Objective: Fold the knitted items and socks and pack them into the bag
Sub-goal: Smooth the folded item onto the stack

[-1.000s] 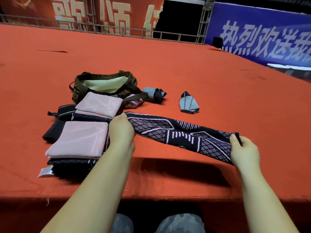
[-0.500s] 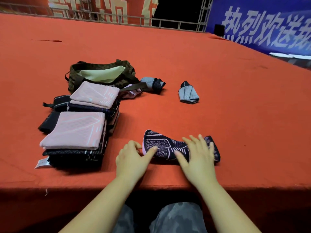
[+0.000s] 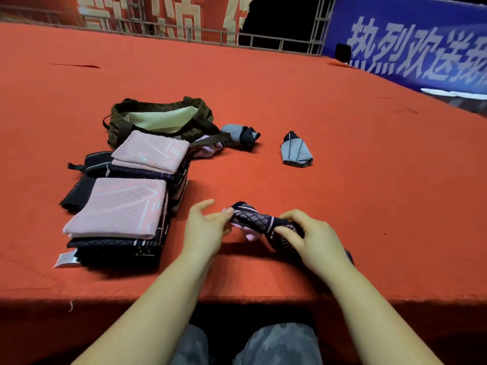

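Note:
A dark patterned knitted piece with pink lining (image 3: 257,219) is bunched up near the table's front edge. My right hand (image 3: 308,237) grips its right part with curled fingers. My left hand (image 3: 207,227) pinches its left end between thumb and fingertips. To the left stand two stacks of folded knitted items, a near one topped in pink (image 3: 118,210) and a far one (image 3: 151,151). Behind them the camouflage bag (image 3: 158,119) lies open, showing a pale lining. Two folded grey socks lie beyond: one (image 3: 238,133) by the bag's strap, another (image 3: 295,150) further right.
The red cloth table (image 3: 342,114) stretches far back to a metal railing (image 3: 263,39). A blue banner (image 3: 411,46) runs along the right side. A small dark pouch (image 3: 96,160) lies left of the far stack. My knees show below the table's front edge.
The long dark knitted piece was stretched between both hands, then folded and pressed flat on the table. Now both hands have lifted and bunched it.

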A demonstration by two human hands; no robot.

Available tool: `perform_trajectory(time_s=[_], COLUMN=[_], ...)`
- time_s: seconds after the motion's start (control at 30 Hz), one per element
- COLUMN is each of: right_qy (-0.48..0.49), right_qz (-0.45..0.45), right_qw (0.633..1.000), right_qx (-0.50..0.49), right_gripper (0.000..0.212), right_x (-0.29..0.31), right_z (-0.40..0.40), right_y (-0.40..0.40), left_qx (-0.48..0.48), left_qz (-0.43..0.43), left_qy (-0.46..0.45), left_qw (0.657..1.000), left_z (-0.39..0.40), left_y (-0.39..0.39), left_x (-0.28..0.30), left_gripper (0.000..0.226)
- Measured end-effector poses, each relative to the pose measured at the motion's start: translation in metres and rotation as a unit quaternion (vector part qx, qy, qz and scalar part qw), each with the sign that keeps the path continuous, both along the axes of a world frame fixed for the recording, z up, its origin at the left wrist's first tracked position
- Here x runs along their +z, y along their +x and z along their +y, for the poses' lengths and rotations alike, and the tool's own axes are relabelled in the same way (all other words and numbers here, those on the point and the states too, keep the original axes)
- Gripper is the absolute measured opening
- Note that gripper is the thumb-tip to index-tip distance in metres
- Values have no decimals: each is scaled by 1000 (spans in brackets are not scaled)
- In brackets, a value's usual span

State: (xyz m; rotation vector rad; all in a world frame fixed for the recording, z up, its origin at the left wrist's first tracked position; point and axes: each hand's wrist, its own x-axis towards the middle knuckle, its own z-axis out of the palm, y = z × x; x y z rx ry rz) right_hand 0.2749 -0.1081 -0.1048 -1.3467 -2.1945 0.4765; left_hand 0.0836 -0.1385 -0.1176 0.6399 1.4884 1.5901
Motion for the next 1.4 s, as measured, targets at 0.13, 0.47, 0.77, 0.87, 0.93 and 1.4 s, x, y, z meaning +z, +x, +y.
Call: perform_trajectory(time_s=[0.13, 0.47, 0.77, 0.87, 0.93, 1.4], right_qy=[-65, -185, -293, -293, -273, -289], right_qz=[32, 244, 367, 334, 274, 68], right_qw=[997, 952, 881, 894, 920, 955], right_qx=[12, -23, -54, -62, -65, 18], right_gripper=[7, 19, 20, 19, 20, 31], right_x=[23, 31, 32, 34, 38, 39], right_z=[10, 6, -3, -3, 0, 1], right_y=[6, -19, -24, -18, -9, 4], left_qx=[-72, -42, -77, -55, -54, -113], left_qz=[22, 217, 161, 182, 228, 81], left_qy=[-2, -4, 53, 81, 89, 24], left_qw=[997, 975, 982, 978, 968, 990], left_z=[9, -5, -10, -11, -11, -7], left_y=[-15, 15, 26, 21, 13, 16], left_x=[29, 33, 8, 12, 15, 24], left_gripper=[29, 53, 35, 33, 32, 40])
